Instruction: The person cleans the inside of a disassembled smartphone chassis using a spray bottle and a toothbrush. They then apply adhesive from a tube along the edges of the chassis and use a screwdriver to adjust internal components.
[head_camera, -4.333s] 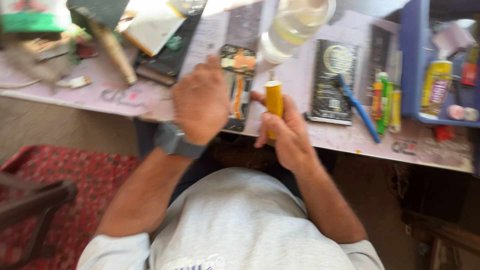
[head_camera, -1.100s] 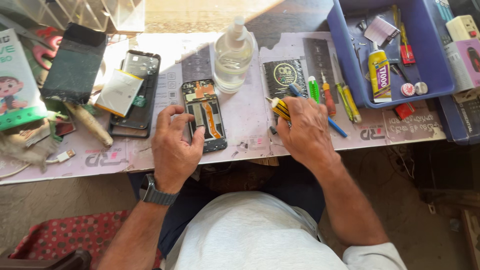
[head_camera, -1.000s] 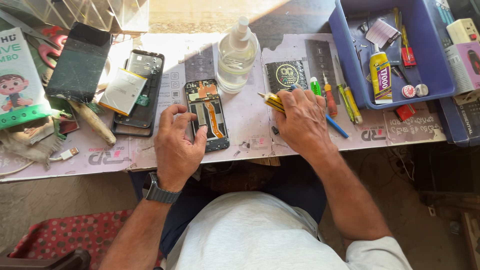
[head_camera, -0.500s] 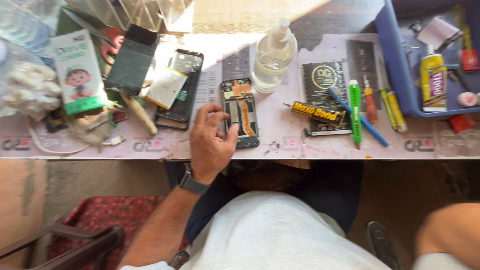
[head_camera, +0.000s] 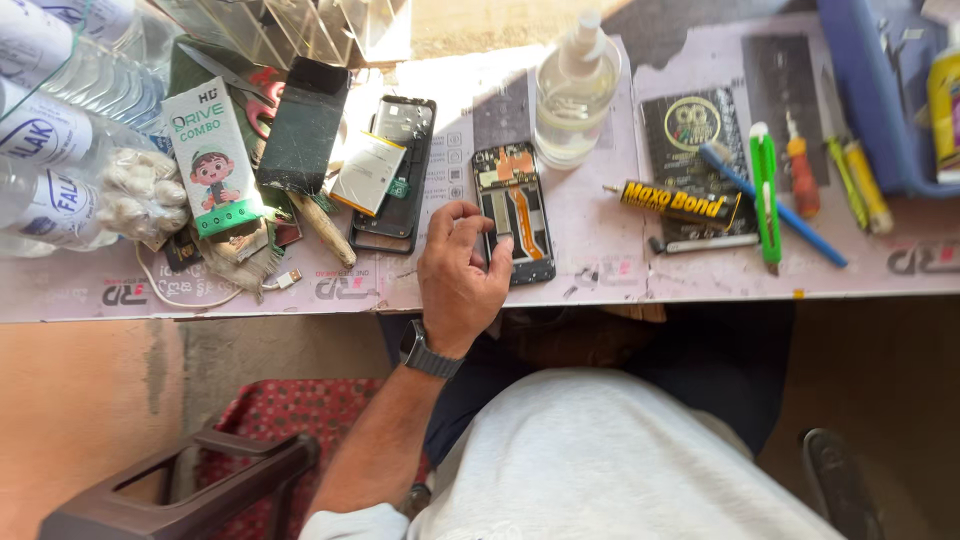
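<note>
Right now, a seated person in a grey shirt leans over a cluttered pale work mat (head_camera: 600, 270), seen from above. Only the left hand (head_camera: 460, 275) shows, wearing a dark wristwatch (head_camera: 428, 355); the right hand is out of view. The left hand rests at the mat's near edge, loosely curled, with its fingertips (head_camera: 500, 262) touching the left side of an opened phone (head_camera: 515, 212). It steadies the phone and grips nothing.

The opened phone lies flat, back removed, with orange ribbon strips showing inside. At twelve o'clock from it stands a clear spray bottle (head_camera: 575, 95). At three o'clock, a yellow and black glue tube (head_camera: 675, 202) lies on its side, near but not touching. Further toward three o'clock lie a green cutter (head_camera: 766, 195), a blue stick (head_camera: 775, 205) and a small orange-handled screwdriver (head_camera: 800, 175).

At nine o'clock from the opened phone sits a second phone frame (head_camera: 395, 175) with a pale battery (head_camera: 368, 172) across it. Beyond, toward ten o'clock, lie a dark screen panel (head_camera: 303, 125) and a green and white card pack (head_camera: 212, 155).
</note>
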